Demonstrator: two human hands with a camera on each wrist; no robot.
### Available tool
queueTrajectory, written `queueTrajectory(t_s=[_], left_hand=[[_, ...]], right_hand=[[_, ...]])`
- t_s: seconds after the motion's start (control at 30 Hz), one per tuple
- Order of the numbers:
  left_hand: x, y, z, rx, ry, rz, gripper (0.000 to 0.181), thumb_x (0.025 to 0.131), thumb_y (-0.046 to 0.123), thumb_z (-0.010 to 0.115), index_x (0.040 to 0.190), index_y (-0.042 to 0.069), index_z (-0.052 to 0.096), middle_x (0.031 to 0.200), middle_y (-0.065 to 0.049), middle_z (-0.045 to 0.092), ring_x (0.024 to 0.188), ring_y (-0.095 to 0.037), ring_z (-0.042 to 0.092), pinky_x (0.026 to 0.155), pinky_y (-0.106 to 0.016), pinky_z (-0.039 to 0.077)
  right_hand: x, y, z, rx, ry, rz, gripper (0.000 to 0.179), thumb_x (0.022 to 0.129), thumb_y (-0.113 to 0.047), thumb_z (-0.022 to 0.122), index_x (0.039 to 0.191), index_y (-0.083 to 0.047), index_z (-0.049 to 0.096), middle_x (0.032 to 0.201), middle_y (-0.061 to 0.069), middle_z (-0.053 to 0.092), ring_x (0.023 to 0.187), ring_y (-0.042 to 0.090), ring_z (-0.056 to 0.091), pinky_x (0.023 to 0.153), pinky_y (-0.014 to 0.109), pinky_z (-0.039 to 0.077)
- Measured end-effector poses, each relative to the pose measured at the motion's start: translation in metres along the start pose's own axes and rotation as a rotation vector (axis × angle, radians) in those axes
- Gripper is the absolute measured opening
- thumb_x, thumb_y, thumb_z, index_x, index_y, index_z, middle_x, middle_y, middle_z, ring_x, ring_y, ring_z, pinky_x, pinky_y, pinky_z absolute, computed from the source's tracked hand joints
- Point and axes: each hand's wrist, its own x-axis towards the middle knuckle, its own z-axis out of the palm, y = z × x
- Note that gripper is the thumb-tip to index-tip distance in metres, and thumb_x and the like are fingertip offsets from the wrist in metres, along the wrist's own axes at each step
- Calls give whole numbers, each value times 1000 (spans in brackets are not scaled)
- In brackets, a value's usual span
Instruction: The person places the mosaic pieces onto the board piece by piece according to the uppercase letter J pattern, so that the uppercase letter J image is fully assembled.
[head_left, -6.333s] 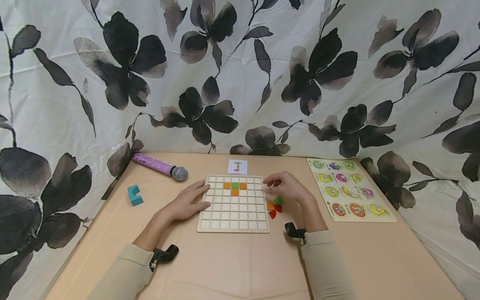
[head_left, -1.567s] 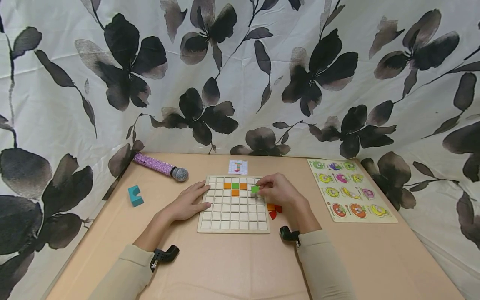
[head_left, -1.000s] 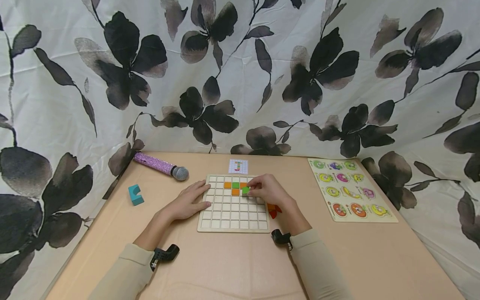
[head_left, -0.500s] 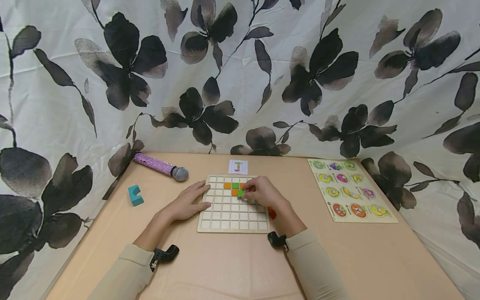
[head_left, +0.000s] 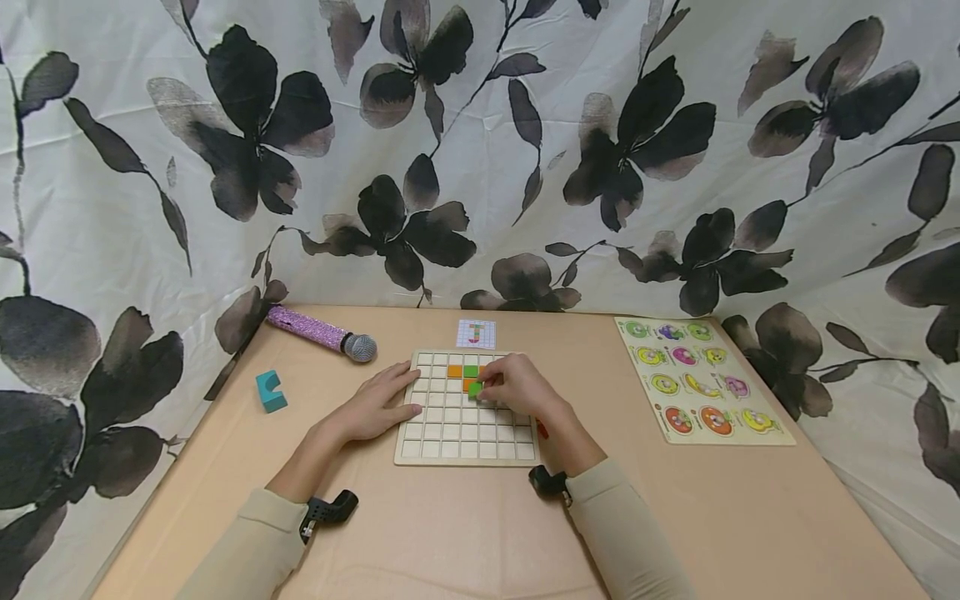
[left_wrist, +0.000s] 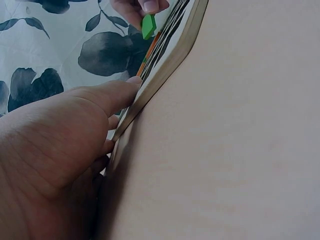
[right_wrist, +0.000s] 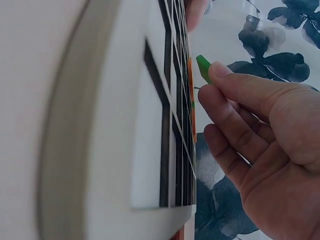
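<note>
A pale wooden grid board (head_left: 465,462) lies in front of me on the table. My left hand (head_left: 375,402) rests along its left edge, fingers extended, thumb at the rim in the left wrist view. Between thumb and index finger, my right hand (head_left: 517,385) pinches a small green tile (right_wrist: 203,67), held above the board in both wrist views. On the grid, an orange tile (head_left: 454,371) and a green square (head_left: 470,371) sit side by side, with another orange square (head_left: 467,383) below; the right hand covers a further orange one. Red pieces (head_left: 542,430) mostly hide behind the right wrist.
A small card with a coloured grid pattern (head_left: 476,333) lies beyond the board. To the left are a glittery purple microphone (head_left: 311,328) and a teal notched block (head_left: 271,391). A fruit picture board (head_left: 705,367) lies at the right, before a floral cloth (head_left: 517,167).
My right hand has picked up the green tile from the table right of the board and carried it left, over the orange and green squares. The left hand stays put.
</note>
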Motion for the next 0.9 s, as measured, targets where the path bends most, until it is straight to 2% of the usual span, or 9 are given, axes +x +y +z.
queueTrajectory(t_s=[0.27, 0.67, 0.9], left_hand=[[-1, 1, -1, -4, -5, -19, 74, 102, 43, 65, 160, 6, 40, 171, -22, 24, 159, -46, 18, 127, -67, 15], [-1, 1, -1, -4, -5, -14, 74, 102, 43, 64, 160, 5, 39, 171, -23, 23, 158, -47, 17, 127, -67, 14], [-2, 1, -1, -11, 0, -10, 73, 102, 41, 65, 160, 5, 40, 171, -23, 24, 158, -47, 18, 126, -68, 14]], right_hand=[[1, 1, 3, 31, -8, 5, 16, 85, -9, 87, 99, -6, 81, 82, 0, 71, 74, 14, 60, 64, 23, 51], [0, 1, 6, 61, -38, 22, 16, 84, -8, 87, 98, -5, 81, 83, -1, 74, 73, 12, 62, 64, 22, 51], [1, 2, 7, 75, -64, 6, 16, 83, -7, 87, 98, -7, 82, 84, -2, 74, 74, 11, 63, 64, 21, 51]])
